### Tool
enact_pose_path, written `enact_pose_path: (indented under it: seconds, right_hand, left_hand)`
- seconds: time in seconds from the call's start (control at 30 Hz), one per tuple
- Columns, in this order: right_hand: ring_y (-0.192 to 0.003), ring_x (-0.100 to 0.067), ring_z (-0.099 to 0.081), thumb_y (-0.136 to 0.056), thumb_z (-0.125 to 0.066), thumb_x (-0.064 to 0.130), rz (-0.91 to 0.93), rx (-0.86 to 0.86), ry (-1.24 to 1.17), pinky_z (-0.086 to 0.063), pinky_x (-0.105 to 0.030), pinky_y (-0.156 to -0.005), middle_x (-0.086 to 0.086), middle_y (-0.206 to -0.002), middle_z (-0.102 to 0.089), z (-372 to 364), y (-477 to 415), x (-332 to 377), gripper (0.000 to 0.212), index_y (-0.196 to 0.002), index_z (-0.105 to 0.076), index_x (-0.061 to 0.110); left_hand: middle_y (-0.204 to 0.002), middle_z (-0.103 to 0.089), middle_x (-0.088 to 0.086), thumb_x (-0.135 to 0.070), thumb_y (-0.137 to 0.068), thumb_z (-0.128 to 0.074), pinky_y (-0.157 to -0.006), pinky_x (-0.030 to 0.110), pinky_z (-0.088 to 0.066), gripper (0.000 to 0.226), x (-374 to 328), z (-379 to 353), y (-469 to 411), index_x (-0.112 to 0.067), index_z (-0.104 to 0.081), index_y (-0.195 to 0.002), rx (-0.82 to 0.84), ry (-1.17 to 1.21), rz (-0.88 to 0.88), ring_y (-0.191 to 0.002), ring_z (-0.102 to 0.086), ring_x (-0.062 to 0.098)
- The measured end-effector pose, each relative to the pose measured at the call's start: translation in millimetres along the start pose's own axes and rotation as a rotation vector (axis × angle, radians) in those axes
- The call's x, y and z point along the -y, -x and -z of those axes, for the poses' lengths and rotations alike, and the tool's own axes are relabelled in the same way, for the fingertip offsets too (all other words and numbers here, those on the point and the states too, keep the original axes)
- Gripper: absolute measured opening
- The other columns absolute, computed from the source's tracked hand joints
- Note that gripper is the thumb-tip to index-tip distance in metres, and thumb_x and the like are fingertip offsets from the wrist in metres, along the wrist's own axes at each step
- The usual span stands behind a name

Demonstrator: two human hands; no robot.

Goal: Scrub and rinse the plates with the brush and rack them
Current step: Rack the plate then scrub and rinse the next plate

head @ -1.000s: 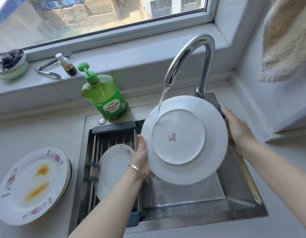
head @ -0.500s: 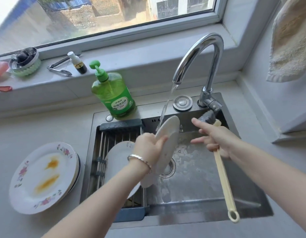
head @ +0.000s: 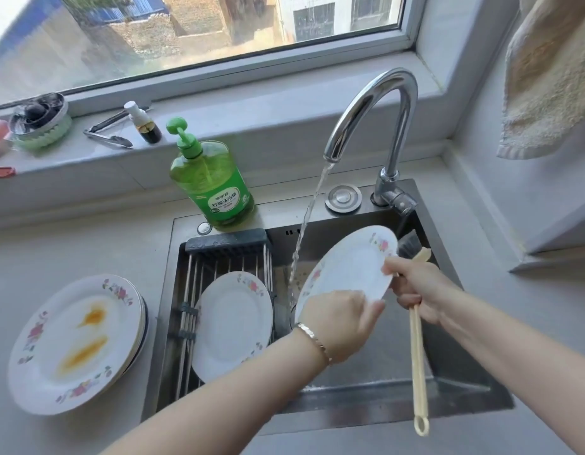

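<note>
My L hand (head: 340,323) grips plate (head: 347,267) by its lower rim, tilted over sink (head: 465,385), just R of water stream (head: 304,231). My R hand (head: 419,287) has fingers curled round brush (head: 417,356) handle, bristles behind plate's far rim.

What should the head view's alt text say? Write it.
A left hand holds a floral plate tilted over the sink beside running water, the right hand gripping a brush. Another plate lies on the rack; stained plates wait on the counter.
</note>
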State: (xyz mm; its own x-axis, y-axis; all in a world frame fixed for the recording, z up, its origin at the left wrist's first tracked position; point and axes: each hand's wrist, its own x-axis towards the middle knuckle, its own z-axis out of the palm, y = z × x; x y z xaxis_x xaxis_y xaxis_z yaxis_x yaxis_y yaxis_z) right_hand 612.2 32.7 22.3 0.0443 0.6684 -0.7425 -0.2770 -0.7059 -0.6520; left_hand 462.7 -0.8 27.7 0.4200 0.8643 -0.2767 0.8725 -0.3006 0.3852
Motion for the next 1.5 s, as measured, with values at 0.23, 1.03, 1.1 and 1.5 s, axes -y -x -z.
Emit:
enact_pose_path:
  seconds: [0.23,1.03,1.1,1.5]
  right_hand:
    - [-0.024,0.001,-0.019,-0.058,-0.068,0.008,0.048,0.209,-0.159,-0.015,-0.008,-0.024,0.008,-0.037,-0.033,27.5,-3.7,9.0,0.026,-0.072,-0.047,0.011]
    - [-0.118,-0.015,-0.052,-0.088,-0.051,0.05,0.713,-0.218,1.436,-0.042,-0.028,-0.086,0.013,-0.139,-0.042,-35.0,-25.4,9.0,0.058,-0.142,-0.032,0.038]
    - [-0.123,-0.01,-0.048,-0.088,-0.051,0.05,0.856,-0.043,1.458,-0.04,-0.026,-0.089,0.019,-0.141,-0.04,-46.3,-7.5,-9.6,0.059,-0.142,-0.031,0.039]
    - [-0.12,-0.011,-0.051,-0.087,-0.053,0.05,0.976,-0.035,1.295,-0.043,-0.029,-0.087,0.019,-0.14,-0.043,-88.1,0.8,-2.8,0.057,-0.14,-0.035,0.039]
  left_hand:
    - [-0.132,-0.052,0.01,-0.044,-0.095,-0.039,-0.092,0.035,-0.041,0.055,86.2,10.8,-17.9,-0.005,-0.045,-0.133,-0.224,1.38,0.793,-0.11,-0.053,0.025]
    - [-0.091,-0.074,0.004,-0.052,-0.085,-0.051,-0.089,0.048,-0.05,0.038,111.5,14.3,-4.2,-0.019,-0.069,-0.092,-0.44,1.759,0.636,-0.092,-0.066,0.03]
    - [-0.107,-0.07,0.01,-0.06,-0.071,-0.059,-0.094,0.053,-0.046,0.056,106.9,17.5,-5.2,-0.016,-0.067,-0.105,-0.422,1.762,0.643,-0.102,-0.064,0.034]
    - [-0.102,-0.068,0.009,-0.062,-0.083,-0.045,-0.095,0.048,-0.048,0.065,83.5,28.8,-15.0,-0.009,-0.06,-0.116,-0.409,1.688,0.611,-0.096,-0.064,0.027]
